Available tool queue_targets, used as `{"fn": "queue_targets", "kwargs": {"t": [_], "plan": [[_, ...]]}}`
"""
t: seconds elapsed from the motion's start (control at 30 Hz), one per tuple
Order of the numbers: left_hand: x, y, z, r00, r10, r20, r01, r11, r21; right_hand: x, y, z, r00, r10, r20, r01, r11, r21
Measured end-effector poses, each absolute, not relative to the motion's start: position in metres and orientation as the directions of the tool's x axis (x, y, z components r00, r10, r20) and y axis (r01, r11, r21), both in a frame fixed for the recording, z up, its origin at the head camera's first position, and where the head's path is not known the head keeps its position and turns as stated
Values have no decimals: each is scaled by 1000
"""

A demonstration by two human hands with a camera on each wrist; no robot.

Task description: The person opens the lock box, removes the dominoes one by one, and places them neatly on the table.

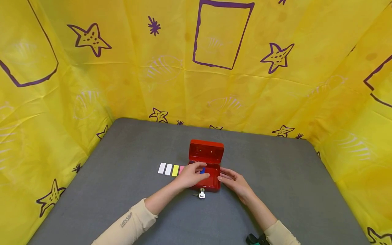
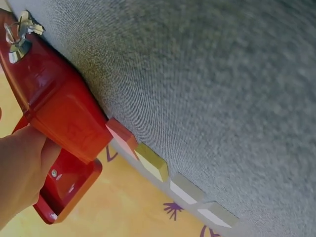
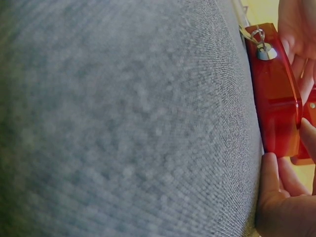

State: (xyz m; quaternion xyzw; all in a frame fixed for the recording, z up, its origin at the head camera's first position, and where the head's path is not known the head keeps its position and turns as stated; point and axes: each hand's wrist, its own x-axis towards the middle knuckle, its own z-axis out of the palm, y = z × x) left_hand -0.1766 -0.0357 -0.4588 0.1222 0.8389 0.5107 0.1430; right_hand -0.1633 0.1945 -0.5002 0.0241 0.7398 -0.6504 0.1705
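An open red cash box (image 1: 211, 183) stands on the grey table with its lid (image 1: 206, 150) tipped back. Keys (image 1: 201, 194) hang from the lock on its front. My left hand (image 1: 189, 174) reaches over the left wall into the box, thumb and fingers spread apart. Between them shows a blue block (image 1: 202, 170) inside the box. My right hand (image 1: 237, 183) grips the box's right side, thumb at the rim and fingers against the outer wall. In the right wrist view its fingertips (image 3: 270, 165) lie at the bottom corner.
Left of the box runs a row of small blocks: a pink block (image 1: 181, 169), a yellow block (image 1: 175, 170) and two white blocks (image 1: 168, 169). A dark object (image 1: 255, 239) lies by the right sleeve. Yellow patterned cloth (image 1: 214, 88) surrounds the table.
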Motion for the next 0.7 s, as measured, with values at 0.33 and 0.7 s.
{"fn": "queue_targets", "kwargs": {"t": [0.33, 0.7], "plan": [[-174, -42, -454, -922, 343, -178, -10, 439, 898, -163, 195, -500, -942, -170, -290, 266, 152, -952], [-173, -41, -456, -910, 354, -215, -39, 445, 895, -163, 194, -498, -936, -193, -294, 267, 154, -951]]}}
